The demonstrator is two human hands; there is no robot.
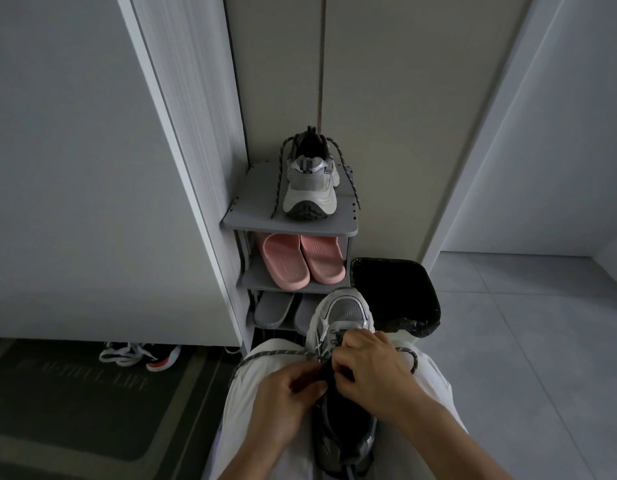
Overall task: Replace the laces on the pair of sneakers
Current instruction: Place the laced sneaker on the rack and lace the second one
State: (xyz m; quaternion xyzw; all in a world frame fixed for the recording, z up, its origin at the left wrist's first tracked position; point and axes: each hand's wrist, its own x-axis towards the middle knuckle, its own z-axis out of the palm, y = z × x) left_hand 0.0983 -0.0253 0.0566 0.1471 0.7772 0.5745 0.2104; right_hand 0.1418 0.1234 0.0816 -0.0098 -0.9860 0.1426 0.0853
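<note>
The sneaker (pixel 345 313) lies on the person's lap, on the pale trousers (pixel 265 431), with its grey and silver toe pointing away from the body and its dark opening toward it. Both hands meet over its lacing area. The right hand (pixel 373 368) is curled over the eyelets, and its fingertips are closed narrowly on the dark speckled lace (pixel 276 353). The left hand (pixel 286 393), just beside it, has bent fingers that pinch the dark edge of the sneaker's tongue; the exact point of its grip is in shadow.

One end of the lace runs out past the left hand, across the thigh and down over its side. Another part makes a loop just outside the right hand.

Beyond both hands stands a grey shoe rack (pixel 251 209). On its top shelf sits the second sneaker (pixel 310 181) — heel toward the camera, with speckled lace ends hanging down on both sides. On the shelf below is a pair of pink slippers (pixel 300 261), and one shelf lower a pair of grey slippers (pixel 272 308), partly hidden by the toe of the held sneaker.

Ahead of the right hand, touching the rack's side, is a black bin (pixel 393 292) lined with a bag. Far outside the left hand a dark mat (pixel 75 403) lies on the floor, and near it some other shoes (pixel 140 355) show from under a white cabinet.
</note>
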